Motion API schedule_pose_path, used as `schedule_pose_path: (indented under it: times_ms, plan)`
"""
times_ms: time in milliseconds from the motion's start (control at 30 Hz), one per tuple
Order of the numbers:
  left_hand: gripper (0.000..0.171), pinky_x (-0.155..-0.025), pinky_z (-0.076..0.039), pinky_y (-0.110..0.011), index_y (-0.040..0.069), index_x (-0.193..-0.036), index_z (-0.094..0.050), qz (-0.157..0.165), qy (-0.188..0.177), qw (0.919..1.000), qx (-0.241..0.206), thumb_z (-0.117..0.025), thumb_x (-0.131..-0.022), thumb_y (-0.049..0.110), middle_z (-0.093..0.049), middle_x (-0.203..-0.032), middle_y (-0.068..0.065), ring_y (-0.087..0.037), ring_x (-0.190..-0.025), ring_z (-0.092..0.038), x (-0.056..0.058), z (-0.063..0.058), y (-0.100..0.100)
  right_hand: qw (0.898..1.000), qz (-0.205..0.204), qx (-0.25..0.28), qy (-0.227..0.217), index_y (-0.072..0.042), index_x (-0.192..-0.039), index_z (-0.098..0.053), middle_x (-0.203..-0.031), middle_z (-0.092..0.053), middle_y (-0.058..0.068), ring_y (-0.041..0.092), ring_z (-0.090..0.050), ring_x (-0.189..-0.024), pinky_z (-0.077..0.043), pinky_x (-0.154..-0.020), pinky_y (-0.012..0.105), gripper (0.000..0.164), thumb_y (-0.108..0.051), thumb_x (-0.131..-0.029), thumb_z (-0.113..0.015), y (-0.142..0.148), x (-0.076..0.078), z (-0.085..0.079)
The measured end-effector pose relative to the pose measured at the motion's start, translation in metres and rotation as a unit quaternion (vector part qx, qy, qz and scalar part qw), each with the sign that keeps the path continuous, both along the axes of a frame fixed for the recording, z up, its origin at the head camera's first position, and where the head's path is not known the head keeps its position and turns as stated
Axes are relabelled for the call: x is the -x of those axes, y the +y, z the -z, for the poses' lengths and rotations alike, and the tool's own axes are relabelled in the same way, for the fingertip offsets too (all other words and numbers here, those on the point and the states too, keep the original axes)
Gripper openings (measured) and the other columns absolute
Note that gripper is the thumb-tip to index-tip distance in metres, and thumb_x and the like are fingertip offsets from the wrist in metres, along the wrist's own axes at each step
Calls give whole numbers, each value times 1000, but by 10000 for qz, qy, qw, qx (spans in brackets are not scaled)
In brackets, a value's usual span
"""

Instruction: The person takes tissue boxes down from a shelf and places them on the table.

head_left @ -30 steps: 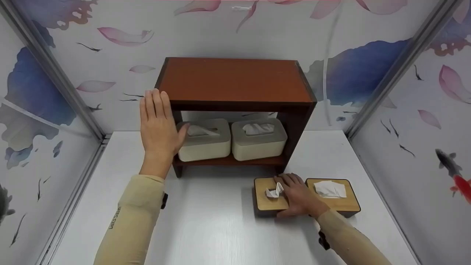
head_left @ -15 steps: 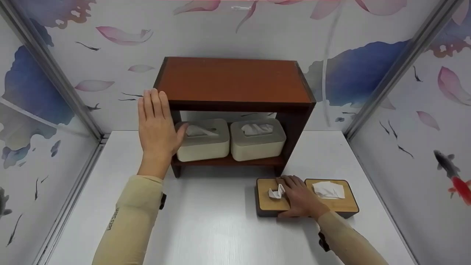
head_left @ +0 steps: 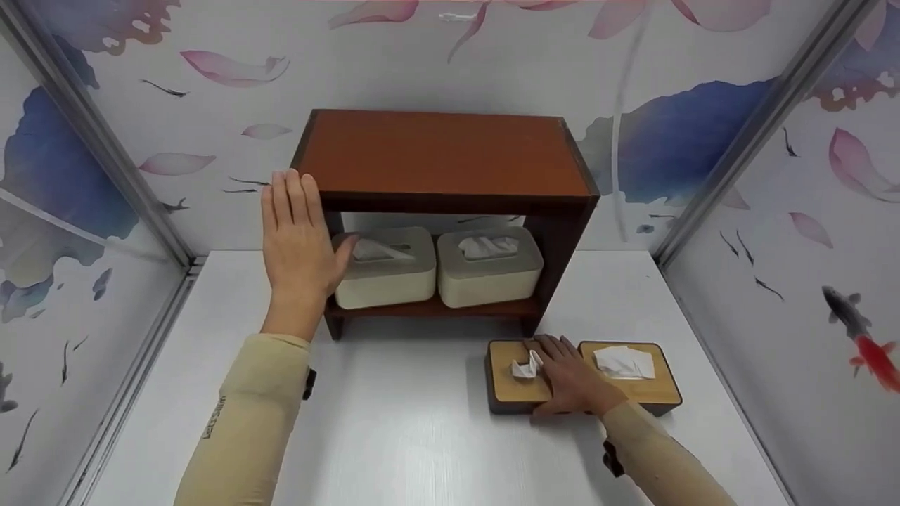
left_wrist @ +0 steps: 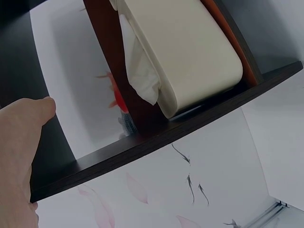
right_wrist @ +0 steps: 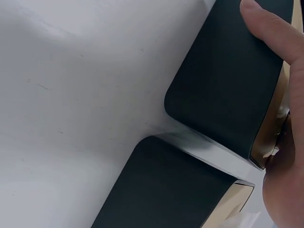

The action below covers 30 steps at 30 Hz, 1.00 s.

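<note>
My left hand lies with straight fingers along the top left front corner of a brown wooden shelf. In the left wrist view its thumb reaches past the shelf's dark front edge. My right hand spans a tissue box with a wooden lid and dark sides, lying on the table. The thumb presses its near side while the fingers reach over to the far side. A tissue pokes up from its lid. To its right stands a matching tissue box, a narrow gap apart in the right wrist view.
On the shelf's lower board sit two cream tissue boxes with grey lids, one at the left and one at the right. The white table is bounded by patterned white walls.
The wooden-lidded tissue box under my right hand has slid slightly right, closer to its match. My left hand keeps its place on the shelf. The whole view has drifted a little.
</note>
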<state>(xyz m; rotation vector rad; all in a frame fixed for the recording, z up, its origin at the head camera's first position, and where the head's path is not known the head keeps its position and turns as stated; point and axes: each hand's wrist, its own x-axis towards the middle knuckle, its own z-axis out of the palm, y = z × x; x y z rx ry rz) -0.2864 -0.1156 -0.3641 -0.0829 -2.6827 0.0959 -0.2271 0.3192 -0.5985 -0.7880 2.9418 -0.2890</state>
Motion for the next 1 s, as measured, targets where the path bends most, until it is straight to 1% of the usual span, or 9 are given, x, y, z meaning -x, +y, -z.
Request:
schedule_pose_path:
  times_ms: [133, 200, 400, 467, 567, 667, 767, 867, 1000]
  plan:
    - [107, -125, -3, -47, -3, -152, 5, -16, -6, 10000, 2, -53, -90, 63, -1, -160, -26, -40, -151, -2, 0, 0, 0, 10000, 25, -43, -35, -5, -154, -25, -157, -28, 23, 40, -25, -146, -20, -119, 58, 129, -66, -57, -83, -1, -1, -3]
    - [107, -125, -3, -47, -3, -152, 5, -21, -9, 10000, 5, -53, -90, 62, 0, -160, -26, -40, -151, -1, 0, -1, 0, 9999, 37, -73, -132, -4, -154, -24, -157, -27, 24, 42, -24, -147, -19, -120, 57, 130, -66, -57, -83, -2, -2, -6]
    - [106, -125, -4, -48, -3, -152, 3, -5, -10, 10000, -1, -54, -90, 62, -2, -159, -26, -41, -150, -2, 0, -1, 0, 9977, 30, -124, -667, -3, -154, -21, -158, -22, 27, 45, -19, -148, -17, -120, 58, 132, -62, -57, -86, -3, 1, -16]
    - [106, -125, -4, -48, -3, -152, 3, -7, -29, 10000, -1, -54, -90, 61, -3, -159, -26, -41, -150, -2, 0, -1, 0, 9959, 95, -37, -895, -3, -154, -22, -158, -21, 27, 45, -17, -148, -16, -120, 59, 127, -59, -59, -86, -3, 3, -20]
    - [107, -125, -3, -47, -3, -152, 4, -21, -76, 10000, -16, -54, -90, 62, -2, -159, -25, -40, -150, -1, 0, -1, 1, 9948, 189, 108, -994, -4, -154, -24, -159, -22, 23, 42, -18, -148, -16, -120, 59, 117, -59, -68, -82, -5, 6, -27]
    - [107, -125, -3, -48, -3, -152, 4, -25, -82, 10000, -32, -54, -90, 62, -3, -159, -26, -40, -150, -1, 0, -1, 1, 9964, 232, 386, -712, -5, -153, -26, -157, -29, 20, 41, -26, -146, -23, -117, 59, 107, -58, -75, -76, -7, 9, -37]
    - [107, -125, -4, -48, -3, -152, 3, -13, -57, 10000, -56, -56, -89, 61, -3, -159, -26, -40, -150, -2, 0, -1, 1, 9971, 218, 667, -291, -9, -151, -33, -152, -40, 17, 38, -38, -140, -32, -113, 57, 92, -50, -80, -75, -12, 11, -49]
    - [107, -125, -4, -48, -3, -152, 3, -8, -48, 10000, -52, -55, -89, 62, -4, -159, -26, -40, -150, -2, 0, -1, 1, 9974, 103, 704, 74, -13, -148, -41, -145, -50, 12, 34, -46, -135, -37, -111, 54, 79, -43, -83, -74, -19, 13, -62]
    - [106, -125, -4, -48, -3, -152, 2, 9, -34, 10000, -62, -54, -90, 62, -3, -159, -26, -40, -150, -2, 1, -1, 1, 9971, -166, 662, 349, -16, -147, -43, -139, -55, 7, 29, -49, -131, -39, -110, 51, 74, -40, -85, -74, -30, 17, -78]
